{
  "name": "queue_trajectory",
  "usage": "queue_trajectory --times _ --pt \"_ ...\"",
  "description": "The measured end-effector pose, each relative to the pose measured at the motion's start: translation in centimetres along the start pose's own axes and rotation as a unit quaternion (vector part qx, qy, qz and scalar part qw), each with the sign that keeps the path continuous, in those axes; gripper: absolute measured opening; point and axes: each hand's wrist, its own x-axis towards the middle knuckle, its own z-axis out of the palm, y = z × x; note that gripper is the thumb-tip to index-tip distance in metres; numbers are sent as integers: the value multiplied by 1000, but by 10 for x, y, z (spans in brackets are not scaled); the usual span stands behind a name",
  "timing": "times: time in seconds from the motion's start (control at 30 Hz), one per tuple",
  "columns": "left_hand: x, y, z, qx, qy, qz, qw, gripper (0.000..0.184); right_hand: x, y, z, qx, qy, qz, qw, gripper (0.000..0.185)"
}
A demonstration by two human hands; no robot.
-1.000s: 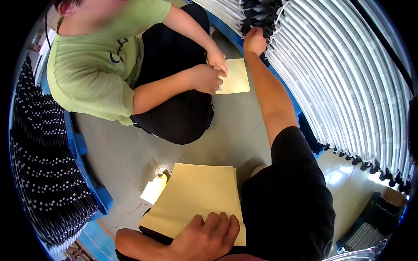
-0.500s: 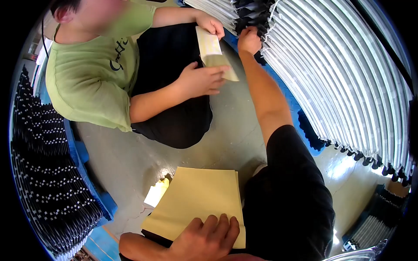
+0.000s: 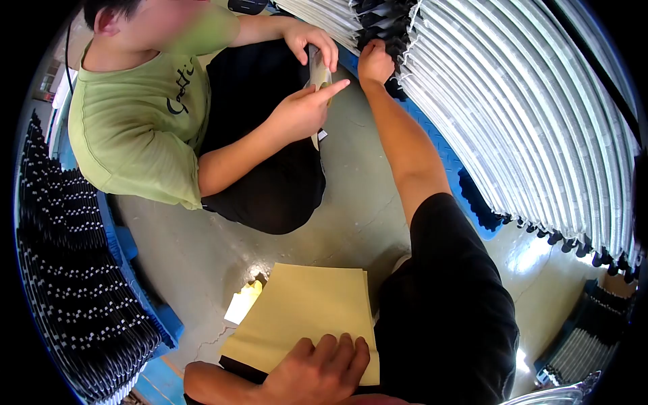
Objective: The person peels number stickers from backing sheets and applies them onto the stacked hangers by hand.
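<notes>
My left hand (image 3: 320,368) rests over the lower edge of yellow paper sheets (image 3: 314,304) on my lap, its fingers bent onto them and its thumb out of sight. My right arm stretches forward, and my right hand (image 3: 375,62) is closed in a fist at the black ends (image 3: 385,25) of a stack of long, pale, wrapped tubes (image 3: 506,121). What lies inside that fist is hidden.
A co-worker in a green shirt (image 3: 135,128) crouches at the upper left, handling a folded yellow paper (image 3: 322,71). White and yellow scraps (image 3: 243,302) lie on the floor. Black rods (image 3: 74,270) are stacked at left, near a blue pallet (image 3: 165,324).
My right hand has shifted a little left in view, still closed at the black ends. My left hand stays on the sheets. The co-worker has lifted the yellow paper and turned it.
</notes>
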Motion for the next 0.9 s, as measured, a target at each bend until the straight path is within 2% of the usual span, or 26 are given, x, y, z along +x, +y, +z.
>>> queue_trajectory --times 0.07,0.1,0.17,0.23,0.27,0.33,0.37,0.47,0.57,0.63,0.67,0.8,0.9 --pt "7 -7 -3 75 6 59 995 40 -4 6 1 20 -3 -30 999 22" --pt "8 -6 -7 73 8 61 995 40 -7 9 1 41 -8 -60 997 25" --pt "9 -2 -15 42 -37 27 998 41 -18 10 -3 41 -67 -60 995 40" --pt "2 -3 -1 42 -12 25 999 38 -26 15 -2 121 -115 -26 986 52" --pt "-2 -4 3 45 11 19 999 34 -27 14 1 122 -114 -27 986 52" --pt "-2 -1 0 27 2 12 1000 39 -29 12 6 212 -135 74 965 64" --pt "-2 1 -2 8 -8 5 1000 45 -30 10 8 213 -136 72 965 64" --pt "-2 0 -5 2 -43 -4 999 45 -33 6 10 220 -184 75 955 69" --pt "-3 -1 -4 0 -7 0 1000 43 -31 -3 -3 242 -200 95 945 71" --pt "-2 1 -3 31 12 -7 999 42 -27 -13 -13 90 -179 49 979 71" --pt "-2 2 -3 58 31 -8 998 41 -25 -17 -19 61 -212 55 974 72" --pt "-1 5 -2 71 35 -1 997 41 -20 -33 -29 43 -224 70 971 72" --pt "2 1 -8 37 -14 -11 999 38 -13 -24 -32 9 -223 61 973 71"
